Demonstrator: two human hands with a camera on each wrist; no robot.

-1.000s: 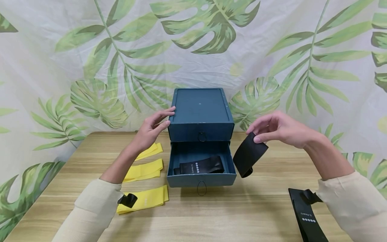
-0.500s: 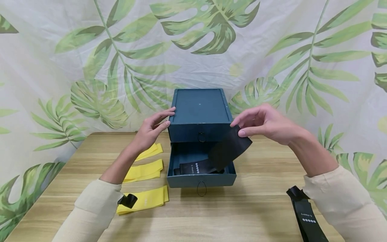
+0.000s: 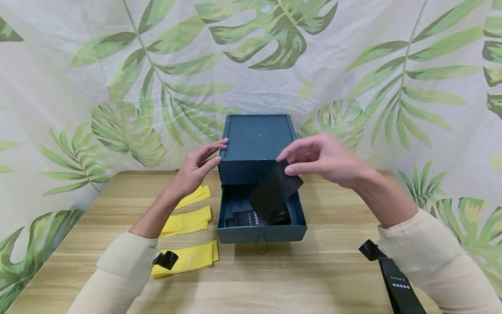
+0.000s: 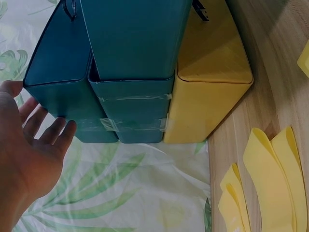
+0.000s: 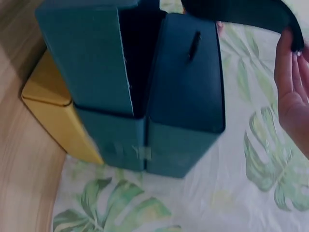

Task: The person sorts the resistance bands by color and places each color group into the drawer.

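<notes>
My right hand [image 3: 323, 162] pinches one end of a folded black resistance band [image 3: 276, 188], which hangs over the open blue drawer [image 3: 262, 234]. Inside that drawer lies another black resistance band [image 3: 244, 218], marked X-Heavy and partly hidden by the held one. The right wrist view shows the held band [image 5: 251, 13] bent in a curve from the fingertips of the right hand [image 5: 294, 94]. With fingers extended, my left hand [image 3: 195, 168] touches the left side of the blue upper drawer box [image 3: 259, 139]. In the left wrist view, the left hand [image 4: 36, 145] is beside its edge.
Several folded yellow bands [image 3: 188, 258] lie in a column on the wooden table [image 3: 251, 283], left of the drawers. A third black X-Heavy band [image 3: 399, 283] lies at the right, partly under the right sleeve. A yellow drawer box [image 4: 212, 96] forms the stack's bottom. Leaf-print cloth [image 3: 176, 65] hangs behind.
My right hand has carried the black resistance band leftward from beside the drawer to above it. The left hand stays at the upper box.
</notes>
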